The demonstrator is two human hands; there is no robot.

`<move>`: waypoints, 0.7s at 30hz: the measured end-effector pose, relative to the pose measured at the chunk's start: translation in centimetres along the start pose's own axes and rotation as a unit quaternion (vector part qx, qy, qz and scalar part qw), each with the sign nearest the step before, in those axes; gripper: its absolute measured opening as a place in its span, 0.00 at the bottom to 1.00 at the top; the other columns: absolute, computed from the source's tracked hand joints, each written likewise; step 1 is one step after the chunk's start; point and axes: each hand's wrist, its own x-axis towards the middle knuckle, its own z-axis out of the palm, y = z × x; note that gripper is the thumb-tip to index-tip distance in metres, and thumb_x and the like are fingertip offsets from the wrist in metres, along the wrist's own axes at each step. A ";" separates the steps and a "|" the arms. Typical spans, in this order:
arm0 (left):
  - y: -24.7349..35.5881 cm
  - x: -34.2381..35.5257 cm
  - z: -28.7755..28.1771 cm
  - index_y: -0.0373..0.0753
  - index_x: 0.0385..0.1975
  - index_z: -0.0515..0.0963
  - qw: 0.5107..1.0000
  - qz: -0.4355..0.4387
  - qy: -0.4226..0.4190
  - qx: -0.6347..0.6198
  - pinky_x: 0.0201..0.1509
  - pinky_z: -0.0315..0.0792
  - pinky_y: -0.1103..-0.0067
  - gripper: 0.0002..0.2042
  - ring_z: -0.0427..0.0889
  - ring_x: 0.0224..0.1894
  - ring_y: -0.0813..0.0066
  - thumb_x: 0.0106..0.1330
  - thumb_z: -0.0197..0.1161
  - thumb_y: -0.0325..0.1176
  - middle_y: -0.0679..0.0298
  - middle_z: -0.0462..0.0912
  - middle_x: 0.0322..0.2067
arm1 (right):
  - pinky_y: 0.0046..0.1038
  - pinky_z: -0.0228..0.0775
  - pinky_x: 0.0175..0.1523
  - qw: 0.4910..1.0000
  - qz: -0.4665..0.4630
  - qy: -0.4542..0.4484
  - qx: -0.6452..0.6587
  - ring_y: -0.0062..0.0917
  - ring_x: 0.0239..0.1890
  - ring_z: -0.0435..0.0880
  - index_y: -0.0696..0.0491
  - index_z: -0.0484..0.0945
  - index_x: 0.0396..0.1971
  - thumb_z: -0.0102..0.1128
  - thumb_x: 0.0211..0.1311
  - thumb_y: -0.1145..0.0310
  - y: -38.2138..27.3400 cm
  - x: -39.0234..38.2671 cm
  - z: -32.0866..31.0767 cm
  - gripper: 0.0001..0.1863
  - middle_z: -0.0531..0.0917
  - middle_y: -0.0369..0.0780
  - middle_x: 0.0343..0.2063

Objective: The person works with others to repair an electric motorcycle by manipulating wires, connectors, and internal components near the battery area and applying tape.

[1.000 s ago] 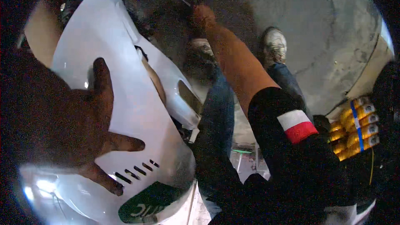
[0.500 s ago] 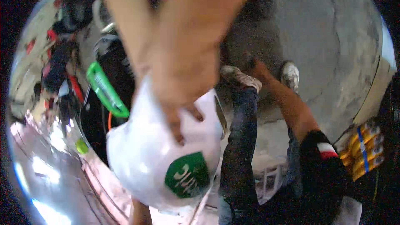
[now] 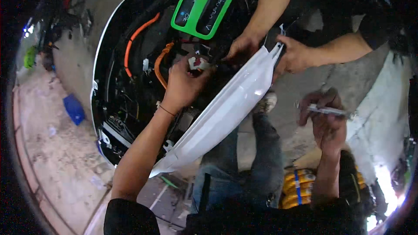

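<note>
The big black-lined shell (image 3: 119,61) now shows its insides, putting them within reach. Beside it, the long white panel (image 3: 226,109) has turned nearly edge-on, its upper end gripped by a co-worker's hand (image 3: 295,56). The blurred right hand (image 3: 329,124) clasps a slim metal tool (image 3: 331,111); the left hand (image 3: 185,83), over the shell, closes around a small white-and-red piece (image 3: 195,63).

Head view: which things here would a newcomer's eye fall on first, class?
First, the long white panel, slanting across the middle, with a co-worker's hand at its upper end. Then the bright green-and-black plate at the top, near the centre. Last, the person's right hand, holding a slim silvery tool on the right.
</note>
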 end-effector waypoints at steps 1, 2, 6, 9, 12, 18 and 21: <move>-0.4 -0.4 -0.6 0.33 0.37 0.78 0.996 -0.059 -0.025 -0.069 0.37 0.75 0.74 0.12 0.83 0.30 0.68 0.58 0.68 0.32 0.55 0.83 0.26 | 0.23 0.65 0.27 1.000 -0.023 -0.014 -0.004 0.23 0.23 0.73 0.54 0.67 0.35 0.51 0.65 0.55 -2.0 1.4 2.1 0.16 0.78 0.48 0.37; -0.6 -0.7 -1.3 0.33 0.38 0.78 0.988 -0.105 -0.047 -0.104 0.37 0.74 0.74 0.12 0.82 0.30 0.66 0.59 0.66 0.33 0.54 0.82 0.28 | 0.22 0.64 0.27 0.999 -0.044 -0.024 -0.014 0.23 0.23 0.73 0.54 0.67 0.36 0.50 0.65 0.54 -4.0 3.0 4.2 0.17 0.78 0.48 0.37; -0.8 -0.7 -0.2 0.34 0.42 0.77 0.989 -0.058 0.049 -0.127 0.39 0.74 0.71 0.14 0.83 0.32 0.58 0.60 0.65 0.34 0.50 0.82 0.32 | 0.27 0.67 0.37 0.952 -0.074 -0.168 -0.244 0.25 0.33 0.74 0.60 0.75 0.40 0.41 0.68 0.62 -5.5 8.9 9.4 0.17 0.75 0.39 0.35; 0.6 -0.4 0.3 0.36 0.47 0.74 0.983 -0.054 0.116 -0.134 0.40 0.75 0.65 0.15 0.82 0.35 0.49 0.61 0.62 0.31 0.47 0.81 0.35 | 0.22 0.64 0.35 0.937 -0.013 -0.193 -0.289 0.21 0.31 0.73 0.62 0.75 0.38 0.45 0.67 0.61 -4.9 12.1 12.3 0.18 0.75 0.41 0.38; -0.2 -0.5 0.3 0.39 0.49 0.73 0.996 0.004 0.034 -0.082 0.40 0.73 0.58 0.15 0.79 0.35 0.43 0.61 0.58 0.27 0.41 0.79 0.33 | 0.22 0.67 0.36 0.866 -0.062 -0.269 -0.416 0.19 0.30 0.74 0.60 0.79 0.37 0.50 0.66 0.67 -3.6 14.8 12.7 0.12 0.77 0.38 0.34; 0.2 -0.9 -0.4 0.32 0.57 0.68 0.998 -0.046 -0.021 -0.023 0.52 0.73 0.60 0.29 0.75 0.49 0.41 0.55 0.67 0.33 0.41 0.76 0.48 | 0.28 0.75 0.46 0.792 0.046 -0.411 -0.449 0.24 0.36 0.82 0.57 0.81 0.35 0.64 0.54 0.72 -2.5 17.9 13.2 0.09 0.84 0.39 0.32; 0.8 -0.3 -0.4 0.36 0.48 0.69 0.999 -0.046 -0.014 0.002 0.46 0.72 0.56 0.22 0.76 0.43 0.40 0.53 0.66 0.32 0.41 0.76 0.37 | 0.24 0.75 0.44 0.803 0.114 -0.417 -0.410 0.21 0.36 0.81 0.62 0.80 0.34 0.66 0.52 0.80 -1.6 18.9 12.7 0.09 0.83 0.40 0.33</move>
